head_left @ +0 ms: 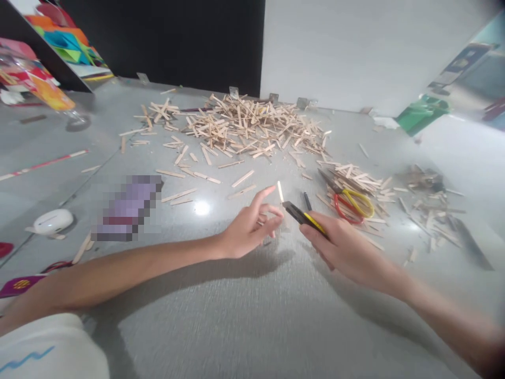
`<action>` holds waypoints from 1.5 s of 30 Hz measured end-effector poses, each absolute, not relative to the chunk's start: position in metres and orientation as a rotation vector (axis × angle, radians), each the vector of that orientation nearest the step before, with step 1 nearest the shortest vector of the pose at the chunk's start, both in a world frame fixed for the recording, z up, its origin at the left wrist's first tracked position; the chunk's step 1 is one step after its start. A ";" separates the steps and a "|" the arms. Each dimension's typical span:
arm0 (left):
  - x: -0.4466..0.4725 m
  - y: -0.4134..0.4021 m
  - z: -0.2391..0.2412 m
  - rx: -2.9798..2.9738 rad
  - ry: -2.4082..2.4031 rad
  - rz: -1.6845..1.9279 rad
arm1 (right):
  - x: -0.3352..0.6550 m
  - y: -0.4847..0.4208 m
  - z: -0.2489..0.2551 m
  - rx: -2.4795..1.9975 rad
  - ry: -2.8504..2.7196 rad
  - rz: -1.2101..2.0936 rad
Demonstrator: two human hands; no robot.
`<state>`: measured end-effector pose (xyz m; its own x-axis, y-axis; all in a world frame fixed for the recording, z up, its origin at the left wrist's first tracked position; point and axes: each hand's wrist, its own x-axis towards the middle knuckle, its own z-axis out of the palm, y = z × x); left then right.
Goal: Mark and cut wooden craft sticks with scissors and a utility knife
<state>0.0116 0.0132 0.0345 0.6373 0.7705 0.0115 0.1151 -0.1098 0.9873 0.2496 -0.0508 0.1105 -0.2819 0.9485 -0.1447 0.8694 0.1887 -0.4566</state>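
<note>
Head view: a person sits at a grey table (252,316), both bare forearms reaching toward 12 o'clock.
Right hand (343,247): closed around a black-and-yellow utility knife (303,216), tip pointing toward 10 o'clock.
Left hand (248,229): half curled, index finger extended. It cannot be told whether the fingers pinch anything.
Short stick (280,191): just beyond the left fingertips and just ahead of the knife tip. Whether it is held or lies on the table is unclear.
Stick heap (248,123): large, loose pile of full-length wooden sticks at 12 o'clock, well apart from both hands.
Short pieces (426,210): scattered at 2 to 3 o'clock, mixed with scraps.
Scissors (351,202): red and yellow handles, at 1 o'clock, just beyond the right hand, lying among sticks.
Progress, as a judgement: some sticks appear already cut down, given the short pieces. The heap suggests most of the stock is untouched.
</note>
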 end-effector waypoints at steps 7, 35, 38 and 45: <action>0.020 -0.002 0.012 1.568 0.557 0.770 | 0.246 -0.067 0.099 -1.729 -1.935 1.412; 0.017 0.001 0.002 1.812 0.672 0.642 | 0.271 -0.048 0.117 -1.632 -1.717 1.825; 0.018 0.003 -0.001 1.823 0.702 0.642 | 0.255 -0.060 0.104 -1.647 -1.674 1.799; 0.017 0.001 -0.002 1.904 0.679 0.573 | 0.276 -0.033 0.110 -1.598 -1.638 1.929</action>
